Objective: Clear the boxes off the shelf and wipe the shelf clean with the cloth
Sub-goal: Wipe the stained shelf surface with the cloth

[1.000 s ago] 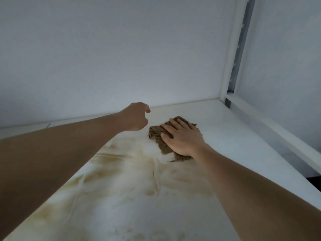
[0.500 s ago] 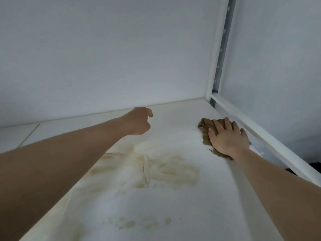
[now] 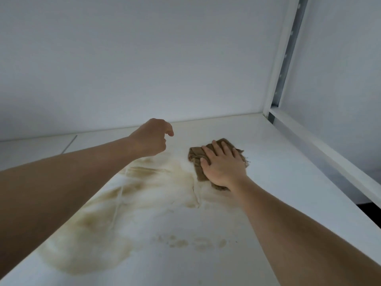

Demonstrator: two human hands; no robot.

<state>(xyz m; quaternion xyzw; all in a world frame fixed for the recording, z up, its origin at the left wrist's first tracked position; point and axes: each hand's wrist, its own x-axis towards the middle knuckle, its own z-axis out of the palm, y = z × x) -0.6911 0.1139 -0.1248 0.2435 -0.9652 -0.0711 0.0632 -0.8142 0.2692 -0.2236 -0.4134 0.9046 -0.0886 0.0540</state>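
White wall filled the background, and below it ran the white shelf, with a metal upright standing at its far right corner and a rail running along the right edge. I saw no boxes on the board. Brownish smears spread over the left and middle of the shelf, with a few smaller blotches nearer to me.

I had the right hand flat on the cloth, fingers straight and spread, palm pressing it down onto the board. The cloth was brown and crumpled, lying toward the back of the shelf, right of centre, just beside the right edge of the smears; its frayed edge showed past my fingertips.

The left hand hung above the shelf to the left of the cloth, apart from it, fingers curled in loosely and holding nothing. I could not tell whether it touched the board. Both forearms reached in bare from the near edge.
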